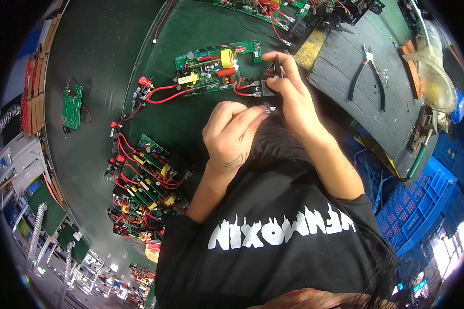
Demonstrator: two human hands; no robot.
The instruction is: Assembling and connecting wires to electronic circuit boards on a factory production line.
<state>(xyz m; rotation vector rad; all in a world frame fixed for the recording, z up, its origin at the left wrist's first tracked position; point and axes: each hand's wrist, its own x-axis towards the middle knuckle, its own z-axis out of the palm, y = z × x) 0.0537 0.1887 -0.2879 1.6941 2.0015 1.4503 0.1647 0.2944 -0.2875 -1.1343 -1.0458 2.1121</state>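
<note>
My right hand [297, 102] is closed around a black plastic part [277, 68], fingers wrapped over its far side. Beside it, my left hand [229, 129] pinches a small silver metal terminal [271, 109] between thumb and fingertips, close to that part's lower side. A green circuit board [211, 69] lies just beyond my hands, with a yellow-wrapped coil [227, 58] and red components on it. Two short red wires run from the board to metal connectors [256, 88] at the black part. Longer red wires lead left to a red-and-black terminal piece [144, 83]. My fingers hide much of the black part.
Several wired boards [149, 180] are piled at left on the dark green table [100, 154]. One bare green board [72, 107] lies farther left. Pliers [367, 77] rest on a grey surface [335, 67] at right. Below that stands a blue crate [417, 201]. More assemblies [294, 15] sit at the far edge.
</note>
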